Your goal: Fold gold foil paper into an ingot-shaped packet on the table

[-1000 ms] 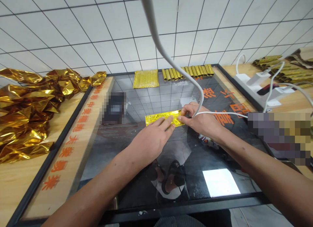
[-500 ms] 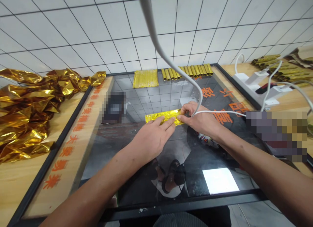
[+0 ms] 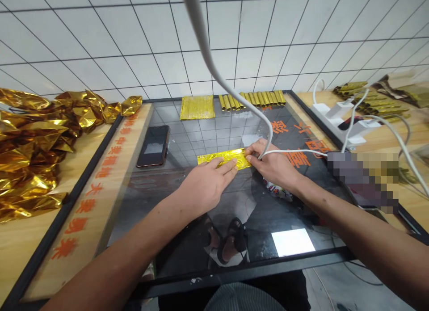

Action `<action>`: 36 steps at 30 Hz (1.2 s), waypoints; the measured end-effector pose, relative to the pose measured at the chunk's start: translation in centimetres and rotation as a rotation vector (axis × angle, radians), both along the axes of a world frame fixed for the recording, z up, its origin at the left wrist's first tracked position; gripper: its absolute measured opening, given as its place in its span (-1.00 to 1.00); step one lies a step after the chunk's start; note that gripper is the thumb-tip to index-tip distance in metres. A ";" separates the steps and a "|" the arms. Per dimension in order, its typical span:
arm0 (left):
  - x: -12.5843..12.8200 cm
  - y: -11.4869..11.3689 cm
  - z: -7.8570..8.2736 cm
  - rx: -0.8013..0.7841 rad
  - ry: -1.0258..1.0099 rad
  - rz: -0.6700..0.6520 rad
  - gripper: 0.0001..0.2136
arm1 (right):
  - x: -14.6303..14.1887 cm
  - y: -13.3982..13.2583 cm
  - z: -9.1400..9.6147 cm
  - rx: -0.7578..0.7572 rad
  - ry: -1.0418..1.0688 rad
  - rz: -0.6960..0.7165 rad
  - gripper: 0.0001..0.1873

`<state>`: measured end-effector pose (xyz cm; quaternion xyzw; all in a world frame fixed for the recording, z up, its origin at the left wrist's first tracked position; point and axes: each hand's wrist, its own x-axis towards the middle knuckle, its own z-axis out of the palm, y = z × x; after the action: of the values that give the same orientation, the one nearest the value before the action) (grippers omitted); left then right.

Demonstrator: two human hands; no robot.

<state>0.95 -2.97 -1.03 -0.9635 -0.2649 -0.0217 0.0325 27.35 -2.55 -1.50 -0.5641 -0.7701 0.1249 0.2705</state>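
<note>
A shiny gold foil strip [image 3: 223, 158] lies flat on the glass tabletop [image 3: 187, 143], in front of me. My left hand [image 3: 209, 179] rests on it, with outstretched fingers pressing the middle of the strip. At the strip's right end, my right hand [image 3: 264, 159] pinches the edge between thumb and fingers; part of that end is hidden by the hand. A white cable [image 3: 264, 119] hangs down across the view and passes over my right hand. Beyond the strip, a row of rolled gold tubes [image 3: 264, 98] and a flat gold sheet [image 3: 197, 107] lie along the far edge.
Crumpled gold foil [image 3: 40, 145] is heaped at the left. A dark phone [image 3: 153, 145] lies on the glass, left of the strip. At the right are a white power strip [image 3: 335, 123] with plugs, a partly blurred device [image 3: 362, 179] and more gold tubes [image 3: 382, 106].
The whole view has shifted slightly, with the scene moving left. Both hands keep nearly the same places on the foil strip; the right fingertips look slightly more drawn together.
</note>
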 end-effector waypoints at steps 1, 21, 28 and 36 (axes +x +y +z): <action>0.1 0.0 0.1 0.003 0.004 0.005 -0.38 | 0.1 -0.6 0.2 0.023 -0.006 0.019 -0.78; 0.3 -0.4 0.9 -0.032 -0.014 0.039 -0.43 | -2.5 -7.8 3.0 0.061 -0.845 0.008 -0.49; 0.3 -0.4 0.8 -0.024 -0.022 0.043 -0.43 | -2.1 -8.2 3.1 0.084 -0.858 0.003 -0.46; 0.2 -0.4 0.5 -0.019 -0.053 0.039 -0.41 | -2.8 -7.8 3.5 0.083 -0.855 0.015 -0.53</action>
<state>1.15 -3.39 -0.50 -0.9575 -0.2846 -0.0440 0.0167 24.56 -10.32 1.98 -0.5481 -0.8214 -0.1494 -0.0512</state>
